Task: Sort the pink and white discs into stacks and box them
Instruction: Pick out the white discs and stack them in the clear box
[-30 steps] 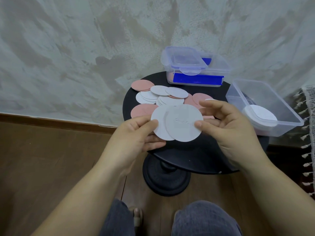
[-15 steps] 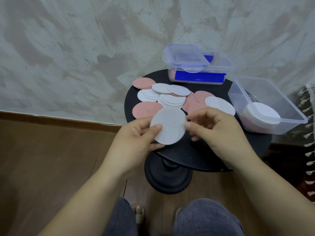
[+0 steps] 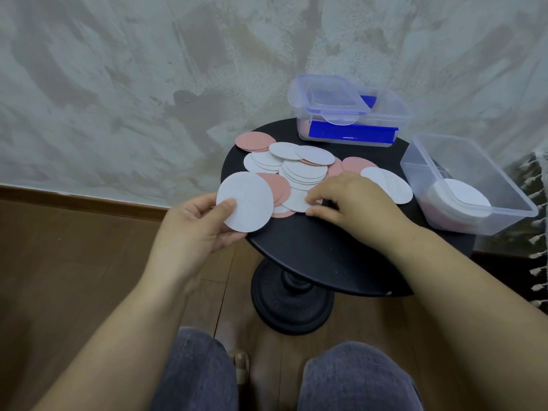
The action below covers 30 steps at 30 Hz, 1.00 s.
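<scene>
left hand [image 3: 192, 229] is gripping held white disc [image 3: 244, 201] | right hand [image 3: 350, 203] is touching loose white disc [image 3: 293, 200] lying just leftward of its fingertips [image 3: 308, 199] | pinching yet? can't tell

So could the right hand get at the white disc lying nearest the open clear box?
Probably yes. The right hand is right beside the white disc, which lies uncovered on the black table. The open clear box stands off to its side, so it should not block the reach.

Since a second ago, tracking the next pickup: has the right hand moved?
Yes. The right hand left the white disc and moved forward over the table.
</scene>
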{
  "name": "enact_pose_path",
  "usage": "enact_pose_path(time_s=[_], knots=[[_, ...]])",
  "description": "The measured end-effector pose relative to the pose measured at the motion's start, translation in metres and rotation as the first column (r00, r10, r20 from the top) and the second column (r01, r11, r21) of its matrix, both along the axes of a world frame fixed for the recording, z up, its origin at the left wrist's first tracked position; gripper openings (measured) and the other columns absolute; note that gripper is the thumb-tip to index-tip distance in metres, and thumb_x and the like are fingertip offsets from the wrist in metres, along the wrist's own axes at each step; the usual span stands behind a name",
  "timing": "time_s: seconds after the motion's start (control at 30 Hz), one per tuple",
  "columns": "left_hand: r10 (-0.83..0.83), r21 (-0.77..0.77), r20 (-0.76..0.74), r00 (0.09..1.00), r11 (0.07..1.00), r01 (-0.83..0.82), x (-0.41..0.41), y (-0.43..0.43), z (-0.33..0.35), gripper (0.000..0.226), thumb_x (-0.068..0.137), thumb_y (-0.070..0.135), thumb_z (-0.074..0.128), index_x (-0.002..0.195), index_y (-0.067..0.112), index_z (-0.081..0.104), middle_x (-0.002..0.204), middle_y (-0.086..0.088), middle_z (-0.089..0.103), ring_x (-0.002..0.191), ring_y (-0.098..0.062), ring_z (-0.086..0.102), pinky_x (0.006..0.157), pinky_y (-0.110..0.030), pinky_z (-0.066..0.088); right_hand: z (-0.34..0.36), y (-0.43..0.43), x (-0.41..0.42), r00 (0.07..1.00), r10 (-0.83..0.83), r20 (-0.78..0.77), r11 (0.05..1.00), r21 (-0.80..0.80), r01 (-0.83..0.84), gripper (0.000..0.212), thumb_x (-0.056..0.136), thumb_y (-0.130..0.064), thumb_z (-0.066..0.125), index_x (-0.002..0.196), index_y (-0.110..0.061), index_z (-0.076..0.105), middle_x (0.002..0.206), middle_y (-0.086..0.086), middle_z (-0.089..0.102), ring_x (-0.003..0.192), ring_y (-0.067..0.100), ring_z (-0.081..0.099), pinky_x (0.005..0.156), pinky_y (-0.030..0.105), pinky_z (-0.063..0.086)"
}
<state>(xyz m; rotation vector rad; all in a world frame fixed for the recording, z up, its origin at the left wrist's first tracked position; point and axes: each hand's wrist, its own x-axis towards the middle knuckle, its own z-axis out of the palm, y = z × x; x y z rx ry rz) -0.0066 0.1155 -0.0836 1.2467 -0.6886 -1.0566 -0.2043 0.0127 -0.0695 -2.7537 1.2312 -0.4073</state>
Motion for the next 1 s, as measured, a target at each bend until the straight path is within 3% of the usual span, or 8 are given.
enact_pose_path(time_s=[0.1, 0.2, 0.27, 0.33, 0.5, 0.63, 0.8, 1.0], knots=[[0.003, 0.007, -0.015, 1.000, 1.000, -0.003, 0.000, -0.001, -0.002, 0.013, 0.089, 0.011, 0.057, 0.083, 0.018, 0.066, 0.078, 0.002, 0.073, 0.074, -0.013, 0.070, 0.060, -0.023, 0.057, -0.001, 0.002, -0.003, 0.998, 0.060, -0.032, 0.992, -0.108, -0.063, 0.025, 0.091, -0.034, 0.053, 0.097, -0.016, 0.069, 0.096, 0.003, 0.069, 0.092, 0.026, 0.061, 0.071, 0.043, 0.051], [0.011, 0.009, -0.014, 1.000, 1.000, -0.011, 0.002, -0.001, -0.003, 0.012, 0.090, 0.011, 0.056, 0.086, 0.018, 0.066, 0.084, 0.000, 0.072, 0.075, -0.013, 0.070, 0.060, -0.022, 0.056, 0.000, 0.012, -0.012, 0.995, 0.095, 0.014, 0.969, -0.229, -0.089, 0.032, 0.089, -0.035, 0.043, 0.086, -0.015, 0.067, 0.082, 0.002, 0.068, 0.071, 0.026, 0.064, 0.051, 0.036, 0.052], [0.018, 0.011, -0.016, 1.000, 1.000, -0.018, 0.004, 0.000, -0.003, 0.013, 0.090, 0.011, 0.057, 0.086, 0.020, 0.066, 0.086, 0.001, 0.072, 0.075, -0.012, 0.070, 0.059, -0.022, 0.056, -0.001, 0.021, -0.022, 0.993, 0.085, 0.079, 0.967, -0.245, -0.063, 0.031, 0.089, -0.032, 0.043, 0.087, -0.014, 0.068, 0.084, 0.001, 0.068, 0.072, 0.018, 0.061, 0.054, 0.032, 0.052], [0.013, 0.012, -0.018, 1.000, 1.000, -0.013, 0.004, 0.001, -0.004, 0.013, 0.090, 0.011, 0.057, 0.086, 0.020, 0.066, 0.089, 0.000, 0.072, 0.076, -0.013, 0.071, 0.059, -0.022, 0.056, -0.002, 0.031, -0.034, 0.984, 0.085, 0.158, 0.974, -0.221, -0.048, 0.030, 0.089, -0.033, 0.046, 0.091, -0.013, 0.069, 0.087, -0.001, 0.069, 0.081, 0.010, 0.056, 0.068, 0.023, 0.048], [-0.037, 0.012, -0.015, 0.999, 0.999, 0.037, -0.007, 0.002, -0.002, 0.011, 0.090, 0.011, 0.056, 0.087, 0.016, 0.066, 0.089, -0.002, 0.072, 0.076, -0.013, 0.071, 0.060, -0.022, 0.056, -0.003, 0.051, -0.050, 0.884, -0.003, 0.468, 1.000, 0.000, 0.003, 0.007, 0.081, -0.024, 0.069, 0.088, -0.021, 0.070, 0.092, -0.009, 0.067, 0.090, 0.001, 0.061, 0.081, 0.009, 0.046], [-0.074, 0.013, -0.001, 0.997, 0.997, 0.074, -0.019, 0.002, -0.001, 0.011, 0.089, 0.011, 0.056, 0.090, 0.016, 0.066, 0.083, 0.001, 0.074, 0.075, -0.012, 0.071, 0.059, -0.020, 0.055, -0.007, 0.058, -0.049, 0.668, -0.228, 0.708, 0.953, 0.302, 0.006, 0.037, 0.076, 0.001, 0.071, 0.084, -0.034, 0.066, 0.094, -0.015, 0.068, 0.083, 0.005, 0.065, 0.080, 0.014, 0.050], [-0.205, 0.006, -0.001, 0.979, 0.979, 0.205, -0.032, 0.007, 0.001, 0.015, 0.091, 0.010, 0.054, 0.096, 0.013, 0.067, 0.083, -0.001, 0.075, 0.074, -0.013, 0.071, 0.061, -0.020, 0.055, -0.001, 0.063, -0.043, 0.437, -0.425, 0.793, 0.854, 0.511, -0.097, 0.037, 0.073, 0.012, 0.066, 0.090, -0.021, 0.064, 0.080, -0.015, 0.072, 0.069, 0.004, 0.066, 0.071, 0.014, 0.053], [-0.355, -0.019, -0.078, 0.932, 0.935, 0.354, -0.047, 0.012, 0.006, 0.016, 0.089, 0.012, 0.053, 0.093, 0.017, 0.068, 0.087, -0.003, 0.075, 0.076, -0.014, 0.071, 0.063, -0.021, 0.057, 0.008, 0.067, -0.042, 0.362, -0.512, 0.779, 0.793, 0.590, -0.149, 0.031, 0.073, 0.009, 0.065, 0.086, -0.019, 0.067, 0.068, -0.007, 0.069, 0.068, 0.004, 0.065, 0.059, 0.016, 0.053]])
